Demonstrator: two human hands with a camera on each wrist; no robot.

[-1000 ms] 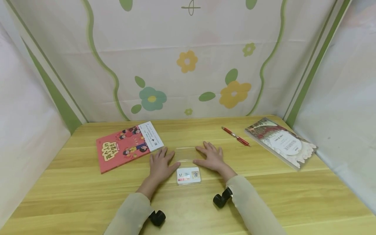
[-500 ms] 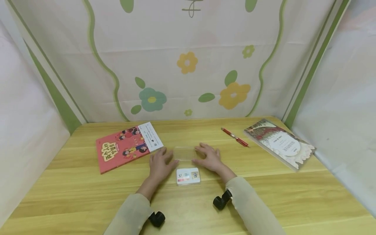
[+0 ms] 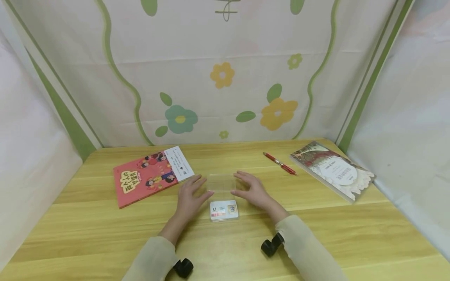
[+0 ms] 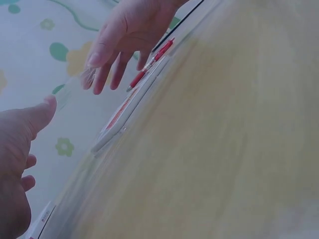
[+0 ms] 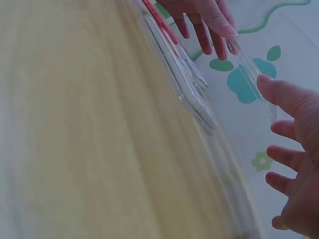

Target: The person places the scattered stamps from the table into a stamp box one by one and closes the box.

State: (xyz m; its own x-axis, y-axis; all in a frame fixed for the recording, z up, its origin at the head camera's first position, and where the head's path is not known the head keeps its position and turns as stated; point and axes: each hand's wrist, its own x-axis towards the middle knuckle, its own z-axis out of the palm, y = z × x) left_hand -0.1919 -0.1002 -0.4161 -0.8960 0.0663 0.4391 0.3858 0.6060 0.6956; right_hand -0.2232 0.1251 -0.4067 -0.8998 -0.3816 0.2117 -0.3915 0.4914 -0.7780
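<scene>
A clear plastic cover (image 3: 221,184) is held up off the table between both hands. My left hand (image 3: 190,197) pinches its left end with thumb and forefinger. At the other end, my right hand (image 3: 254,190) pinches it the same way. In the right wrist view the cover (image 5: 249,69) shows as a thin see-through sheet with raised edges, apart from the tabletop. Nearer the body lies a flat white card (image 3: 218,213) in what looks like a clear case, with a small gold square picture at its right. Neither hand touches the card.
A red picture book (image 3: 149,175) lies left of the left hand. Beyond the right hand are a red pen (image 3: 280,163) and a book with a pale, lacy cover (image 3: 334,169). A patterned cloth (image 3: 225,39) stands behind the wooden table (image 3: 225,249).
Both hands have curled at the ends of the clear cover and raised it from the table. The white card, books and pen stay in place; the view shifts slightly.
</scene>
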